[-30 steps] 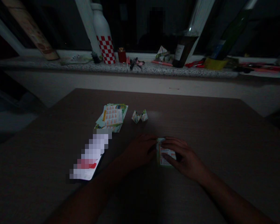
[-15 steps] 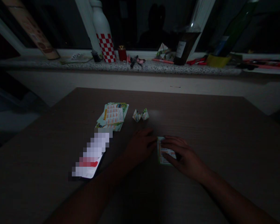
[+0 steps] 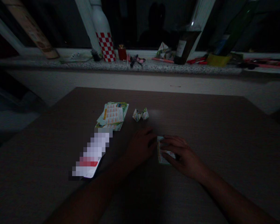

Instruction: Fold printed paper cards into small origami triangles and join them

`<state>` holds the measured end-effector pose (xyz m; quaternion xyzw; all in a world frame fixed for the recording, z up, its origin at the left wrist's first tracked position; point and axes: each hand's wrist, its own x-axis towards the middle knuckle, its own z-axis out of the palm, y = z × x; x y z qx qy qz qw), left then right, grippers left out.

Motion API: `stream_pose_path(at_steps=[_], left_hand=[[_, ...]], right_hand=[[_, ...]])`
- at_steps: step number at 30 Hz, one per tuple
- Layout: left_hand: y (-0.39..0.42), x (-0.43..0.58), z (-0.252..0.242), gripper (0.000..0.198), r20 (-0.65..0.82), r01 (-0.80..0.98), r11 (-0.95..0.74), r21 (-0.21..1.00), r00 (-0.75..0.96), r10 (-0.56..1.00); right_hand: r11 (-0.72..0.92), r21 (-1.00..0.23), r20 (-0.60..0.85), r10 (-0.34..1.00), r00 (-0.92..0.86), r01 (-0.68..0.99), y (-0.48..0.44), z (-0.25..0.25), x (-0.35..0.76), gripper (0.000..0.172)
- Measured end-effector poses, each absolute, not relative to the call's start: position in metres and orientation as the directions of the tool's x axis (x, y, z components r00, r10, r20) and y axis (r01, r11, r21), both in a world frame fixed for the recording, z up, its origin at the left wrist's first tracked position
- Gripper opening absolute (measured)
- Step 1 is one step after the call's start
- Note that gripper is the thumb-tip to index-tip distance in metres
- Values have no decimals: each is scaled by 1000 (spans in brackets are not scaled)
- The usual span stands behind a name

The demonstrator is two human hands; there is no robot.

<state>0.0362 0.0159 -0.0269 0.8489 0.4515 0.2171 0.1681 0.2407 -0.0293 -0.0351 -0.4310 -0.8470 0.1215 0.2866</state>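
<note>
A small printed paper (image 3: 162, 158) with a green edge lies flat on the table in front of me. My right hand (image 3: 185, 157) rests over its right part, fingers stretched out across the print and hiding some of it. My left hand (image 3: 140, 145) is at the paper's left edge, in deep shadow; its fingers reach toward the paper, and whether they touch it I cannot make out. Beyond my left hand stands a small folded paper figure (image 3: 137, 115) with two pointed halves. A loose stack of similar printed papers (image 3: 113, 115) lies farther left.
A phone (image 3: 90, 172) with a lit, blurred screen lies left of my left forearm. Past the wooden table (image 3: 200, 115), a stone windowsill (image 3: 84, 64) carries a red-checkered white bottle (image 3: 106, 46), a red jar (image 3: 122, 53), a dark bottle (image 3: 183, 49) and several small items.
</note>
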Motion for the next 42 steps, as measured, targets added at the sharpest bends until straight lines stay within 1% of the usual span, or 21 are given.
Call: stream_pose_path(at_steps=[9, 17, 31, 42], left_hand=[[16, 36, -30, 27, 252, 696, -551, 461, 492, 833], [16, 36, -30, 26, 254, 704, -558, 439, 499, 829], [15, 37, -28, 27, 236, 706, -544, 454, 493, 837], [16, 36, -32, 28, 262, 695, -561, 450, 498, 827]], right_hand=[[594, -455, 388, 803, -453, 663, -30, -34, 239, 20], [597, -455, 397, 800, -449, 661, -31, -34, 239, 19], [599, -451, 402, 798, -449, 662, -31, -31, 237, 18], [596, -454, 406, 800, -442, 662, -31, -32, 237, 17]])
